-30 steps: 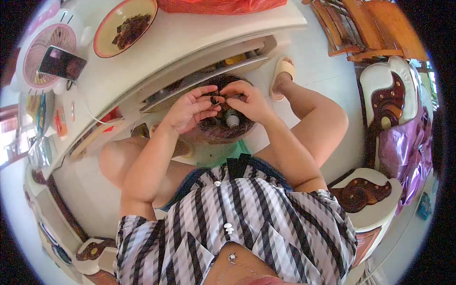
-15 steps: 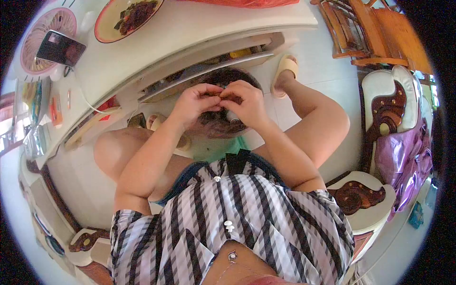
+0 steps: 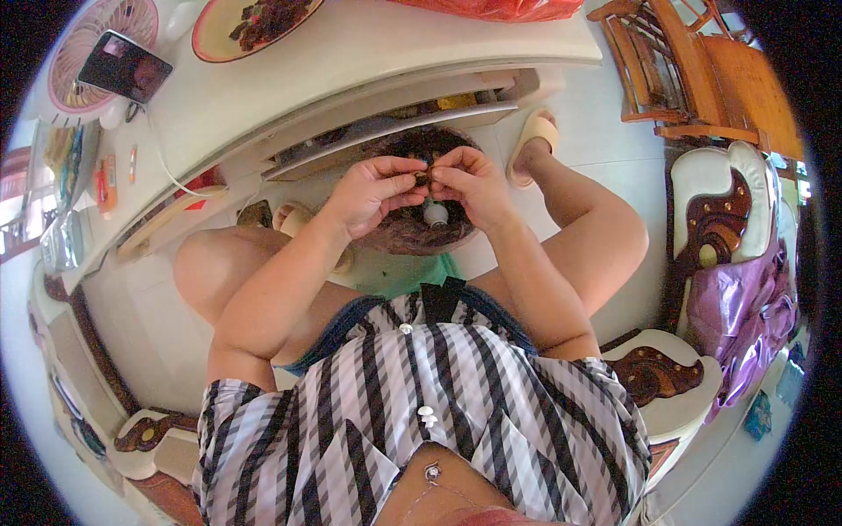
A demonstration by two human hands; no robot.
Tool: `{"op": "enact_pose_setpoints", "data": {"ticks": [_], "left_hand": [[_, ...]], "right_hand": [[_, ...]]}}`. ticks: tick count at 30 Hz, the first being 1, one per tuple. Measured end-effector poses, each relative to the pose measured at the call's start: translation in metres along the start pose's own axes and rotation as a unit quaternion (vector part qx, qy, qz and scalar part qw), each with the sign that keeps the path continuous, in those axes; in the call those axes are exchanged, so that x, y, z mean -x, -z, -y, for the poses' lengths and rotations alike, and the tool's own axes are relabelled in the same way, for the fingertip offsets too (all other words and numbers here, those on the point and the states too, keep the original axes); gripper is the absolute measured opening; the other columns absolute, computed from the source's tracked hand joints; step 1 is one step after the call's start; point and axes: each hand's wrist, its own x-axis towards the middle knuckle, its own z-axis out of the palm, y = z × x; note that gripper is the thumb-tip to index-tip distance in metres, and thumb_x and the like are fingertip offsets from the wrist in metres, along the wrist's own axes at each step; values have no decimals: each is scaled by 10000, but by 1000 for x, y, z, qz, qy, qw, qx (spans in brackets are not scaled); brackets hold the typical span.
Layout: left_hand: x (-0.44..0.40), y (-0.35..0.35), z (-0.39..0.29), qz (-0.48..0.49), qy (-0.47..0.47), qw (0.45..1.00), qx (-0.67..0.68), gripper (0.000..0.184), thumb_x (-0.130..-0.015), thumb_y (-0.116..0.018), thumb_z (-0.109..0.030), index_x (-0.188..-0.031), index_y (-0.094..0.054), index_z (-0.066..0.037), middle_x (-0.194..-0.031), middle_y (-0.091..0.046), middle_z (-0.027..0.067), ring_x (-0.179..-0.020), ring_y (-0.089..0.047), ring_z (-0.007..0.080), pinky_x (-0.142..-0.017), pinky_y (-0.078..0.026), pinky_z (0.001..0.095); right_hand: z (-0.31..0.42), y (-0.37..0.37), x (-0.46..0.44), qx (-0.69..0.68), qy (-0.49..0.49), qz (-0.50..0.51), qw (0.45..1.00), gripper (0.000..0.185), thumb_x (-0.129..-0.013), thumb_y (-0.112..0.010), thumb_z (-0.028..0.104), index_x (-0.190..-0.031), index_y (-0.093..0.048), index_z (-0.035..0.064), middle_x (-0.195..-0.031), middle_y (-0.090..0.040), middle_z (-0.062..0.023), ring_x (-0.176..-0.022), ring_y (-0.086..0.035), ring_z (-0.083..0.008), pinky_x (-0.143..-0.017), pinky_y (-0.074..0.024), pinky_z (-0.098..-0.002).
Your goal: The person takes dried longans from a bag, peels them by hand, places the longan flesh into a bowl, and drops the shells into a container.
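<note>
My left hand [image 3: 375,193] and my right hand [image 3: 472,186] meet above a round dark container [image 3: 405,235] between my knees. Pinched between their fingertips is a small dark brown piece [image 3: 423,179], too small to identify. Both thumbs and forefingers are pressed together on it. Just below the fingers a white, rounded object [image 3: 436,214] shows in the container. Dark material fills much of the container, and its details are blurred. Green plastic [image 3: 412,274] hangs at the container's near side.
Ahead stands a white table [image 3: 368,48] with an open drawer [image 3: 395,123]. On it are a red-rimmed plate [image 3: 203,39] of dark pieces, a pink fan [image 3: 66,66], a phone [image 3: 127,67] and a red bag [image 3: 500,9]. Wooden chairs [image 3: 745,79] stand at right.
My hands have drawn slightly apart and turned, so the dark piece between the fingertips and the white object below show more clearly. The view has shifted a little.
</note>
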Motion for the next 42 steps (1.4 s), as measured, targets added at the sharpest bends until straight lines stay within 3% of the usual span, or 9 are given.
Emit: {"op": "enact_pose_setpoints", "data": {"ticks": [5,7,9,15,21,27,33,36,42], "left_hand": [[-4,6,3,-8,-14,1000,-25,184,-795,-567,-34,-976,-572,-1,-921,-595,89,-803,-597,174,-731,-510,274],[-4,4,5,-11,-23,999,-32,185,-789,-577,-42,-970,-573,-3,-915,-598,91,-793,-599,172,-721,-511,272],[-4,6,8,-18,-29,999,-41,188,-784,-586,-47,-967,-574,-3,-909,-601,93,-781,-600,172,-711,-513,271],[-4,11,8,-24,-11,996,-86,206,-780,-585,-41,-978,-556,9,-931,-588,106,-802,-596,202,-701,-524,287],[-2,4,5,-24,-55,986,-155,194,-775,-579,-22,-967,-566,2,-906,-596,92,-772,-598,181,-696,-520,277],[3,-3,5,-57,-45,990,-122,175,-768,-601,-30,-936,-573,8,-859,-601,76,-743,-593,151,-691,-509,260],[1,2,5,-66,-52,995,-48,186,-769,-603,-39,-947,-569,5,-874,-599,88,-758,-595,166,-680,-514,271],[0,3,7,-55,-48,996,-55,192,-778,-595,-49,-960,-571,10,-889,-601,94,-765,-595,170,-685,-514,273],[-2,3,12,-41,-35,996,-71,199,-796,-573,-55,-982,-573,15,-911,-602,96,-787,-590,166,-693,-515,271]], "right_hand": [[-10,8,-9,324,245,-12,914,231,-707,-655,70,-924,-598,11,-783,-606,-56,-717,-578,-152,-662,-470,-257],[-4,2,-2,365,274,1,890,254,-701,-660,73,-943,-600,21,-793,-613,-55,-732,-577,-139,-677,-469,-255],[1,-9,9,309,184,23,933,267,-696,-664,74,-951,-602,28,-805,-621,-61,-738,-579,-125,-686,-468,-252],[5,-10,8,317,184,66,928,280,-694,-667,68,-961,-595,22,-846,-631,-69,-739,-594,-127,-669,-479,-246],[2,2,-1,150,40,32,987,244,-710,-643,37,-945,-588,-1,-841,-627,-63,-758,-585,-122,-692,-477,-254],[4,-8,8,196,103,45,974,201,-708,-637,60,-900,-604,7,-822,-617,-63,-738,-581,-144,-672,-472,-269],[2,-7,3,465,320,-76,822,174,-699,-646,119,-846,-623,29,-767,-589,-90,-701,-583,-194,-654,-464,-275],[7,-15,10,373,261,27,890,171,-700,-647,104,-847,-615,22,-761,-593,-74,-687,-576,-160,-637,-465,-268],[1,-9,7,324,150,35,933,182,-717,-624,16,-894,-586,27,-793,-597,-19,-705,-565,-102,-660,-457,-222]]}}
